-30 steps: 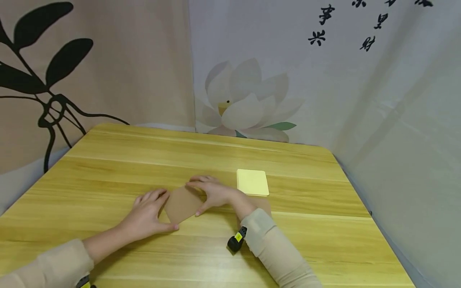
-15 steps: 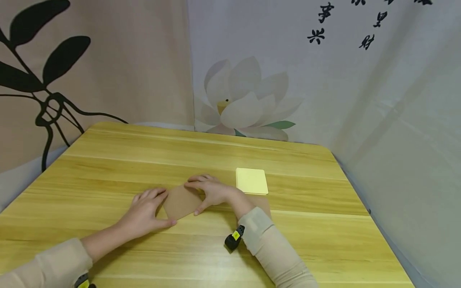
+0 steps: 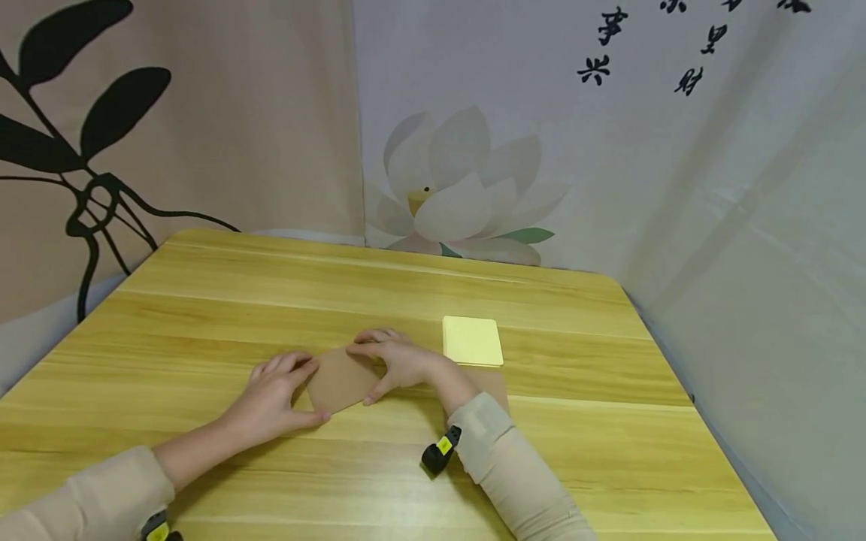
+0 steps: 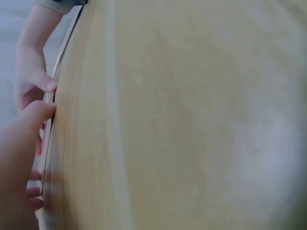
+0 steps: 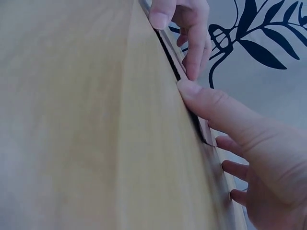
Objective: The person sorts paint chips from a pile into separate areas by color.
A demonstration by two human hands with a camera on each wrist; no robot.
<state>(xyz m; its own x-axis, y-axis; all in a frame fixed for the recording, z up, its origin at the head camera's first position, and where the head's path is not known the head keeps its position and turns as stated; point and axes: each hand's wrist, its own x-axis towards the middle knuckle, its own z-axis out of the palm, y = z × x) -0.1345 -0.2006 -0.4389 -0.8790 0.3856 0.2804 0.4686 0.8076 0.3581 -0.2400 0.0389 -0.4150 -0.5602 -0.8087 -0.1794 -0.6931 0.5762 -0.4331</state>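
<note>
A brown square of card (image 3: pixel 343 379) lies turned at an angle near the middle of the table, between both hands. My left hand (image 3: pixel 277 394) spans its left side, thumb at the near corner and fingers at the far left edge. Across from it, my right hand (image 3: pixel 401 364) holds the right side, with the thumb at the near edge and fingers at the far one. The right wrist view shows the thin card (image 5: pixel 207 132) edge-on, a dark gap beneath it and the right thumb (image 5: pixel 192 90) on its edge.
A stack of pale yellow square cards (image 3: pixel 473 341) rests right of the hands. Just in front of it, another brown card (image 3: pixel 492 383) is partly covered by the right forearm. The wooden table (image 3: pixel 609 451) backs onto printed curtains (image 3: pixel 271 113).
The near corner of the brown card and the left thumb have shifted slightly up in the head view. Both hands otherwise keep the same hold.
</note>
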